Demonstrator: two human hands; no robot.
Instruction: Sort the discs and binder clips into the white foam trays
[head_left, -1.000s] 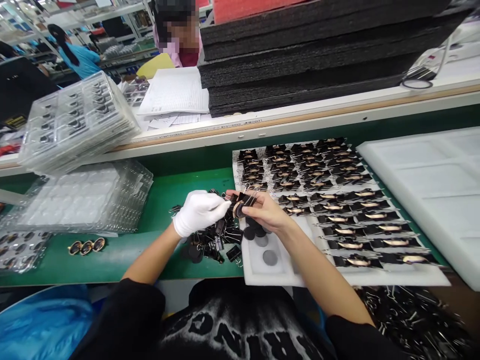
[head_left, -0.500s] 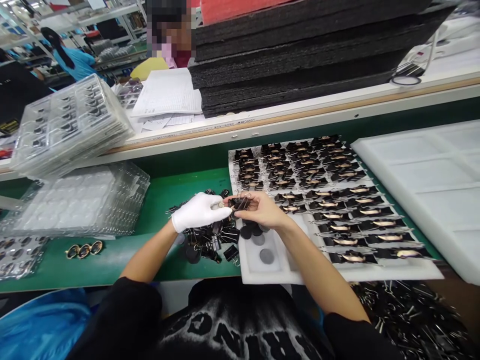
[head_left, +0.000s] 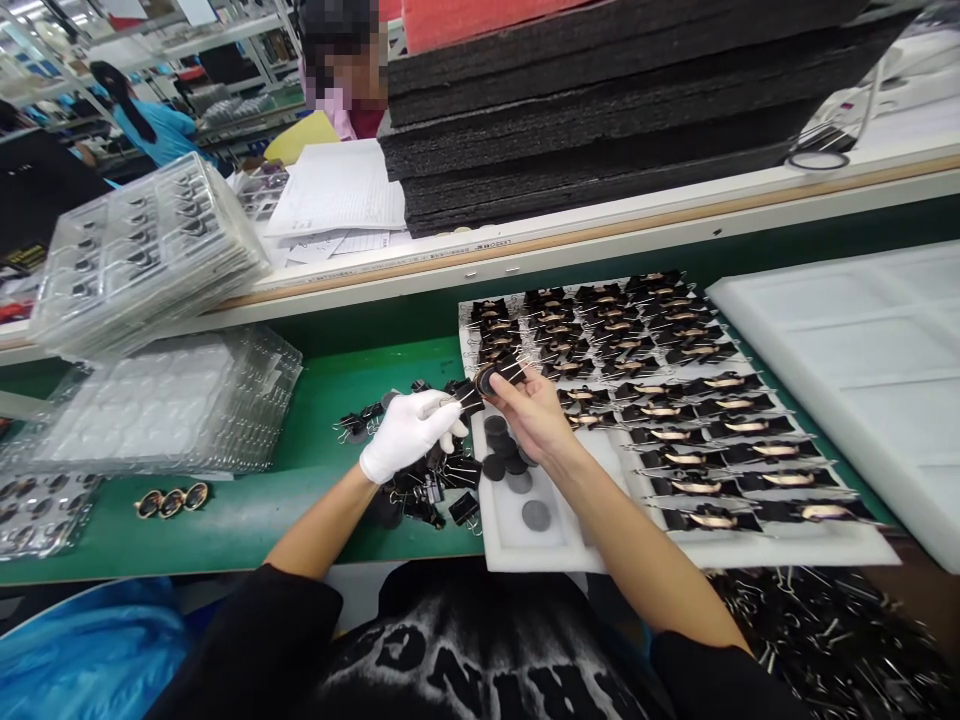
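In the head view, the white-gloved left hand (head_left: 409, 430) has its fingers pinched on a black binder clip (head_left: 468, 396) over the loose clips (head_left: 424, 490) on the green tabletop (head_left: 300, 510). The bare right hand (head_left: 538, 412), fingers closed, grips a clipped round piece (head_left: 486, 379) above dark discs (head_left: 495, 466) on the white foam tray (head_left: 817, 552).

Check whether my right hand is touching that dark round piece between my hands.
Touching: the head view shows the right hand with its thumb lying on the edge of the dark round piece.
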